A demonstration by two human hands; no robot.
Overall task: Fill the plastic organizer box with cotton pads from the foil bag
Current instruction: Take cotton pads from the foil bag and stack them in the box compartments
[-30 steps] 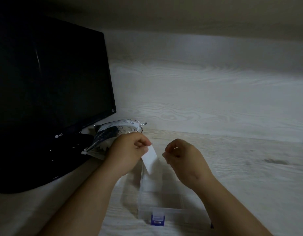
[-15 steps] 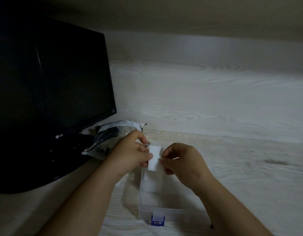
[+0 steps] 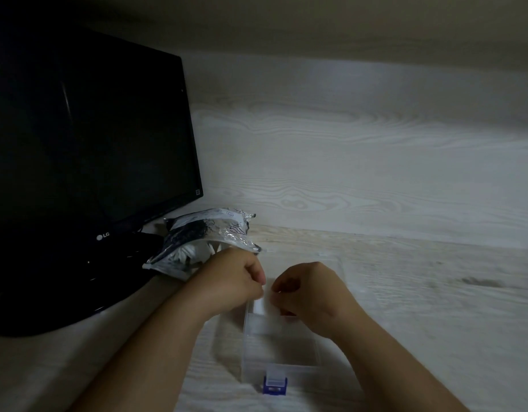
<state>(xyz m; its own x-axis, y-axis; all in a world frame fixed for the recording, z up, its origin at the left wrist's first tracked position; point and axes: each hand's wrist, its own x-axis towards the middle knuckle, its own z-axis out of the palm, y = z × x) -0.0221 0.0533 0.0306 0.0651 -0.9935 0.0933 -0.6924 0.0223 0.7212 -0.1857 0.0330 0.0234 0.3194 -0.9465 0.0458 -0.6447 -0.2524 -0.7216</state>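
While the foil bag (image 3: 203,236) is seen lying on the table (image 3: 435,292), a white cotton pad (image 3: 259,306) is pinched between left hand (image 3: 233,278) and right hand (image 3: 313,289) at the clear organizer box's (image 3: 245,346) far end.

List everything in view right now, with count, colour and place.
monitor: one, black, screen dark, far left on the desk
bag: one, silver foil, beside the monitor's base, behind the left hand
box: one, clear plastic, on the desk under the hands
latch: one, blue, on the box's near wall
pad: one, white, over the box's far end
desk: one, pale wood grain
left hand: pinches the pad
right hand: pinches the pad's other side
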